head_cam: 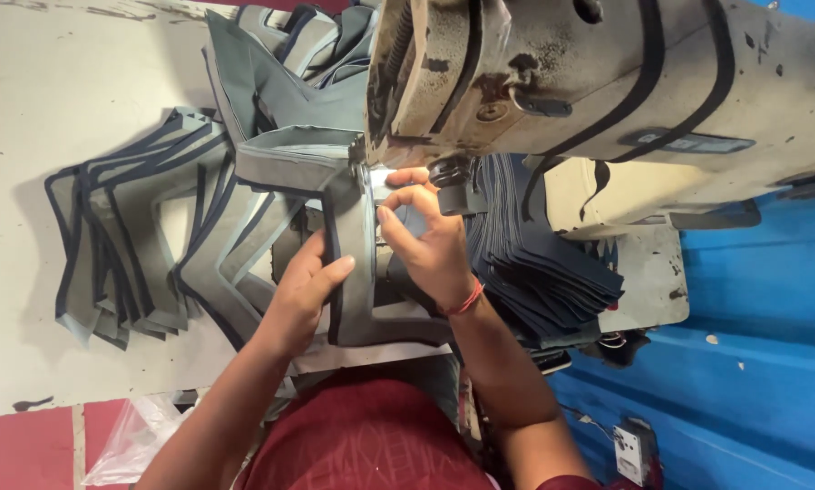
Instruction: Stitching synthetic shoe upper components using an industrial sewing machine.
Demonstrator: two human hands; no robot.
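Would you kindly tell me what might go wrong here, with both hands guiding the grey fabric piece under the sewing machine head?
1. The right hand pinches the grey fabric piece right beside the needle area, so its fingers may be at risk if the machine runs.
2. The left hand alone flattens the dark-trimmed edge; if it slips, the seam could wander off the trim.
3. The stack of finished pieces lies against the work and might snag or drag.

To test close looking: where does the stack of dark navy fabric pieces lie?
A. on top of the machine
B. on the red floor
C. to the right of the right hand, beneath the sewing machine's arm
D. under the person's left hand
C: the dark navy stack lies just right of the right hand, below the sewing machine.
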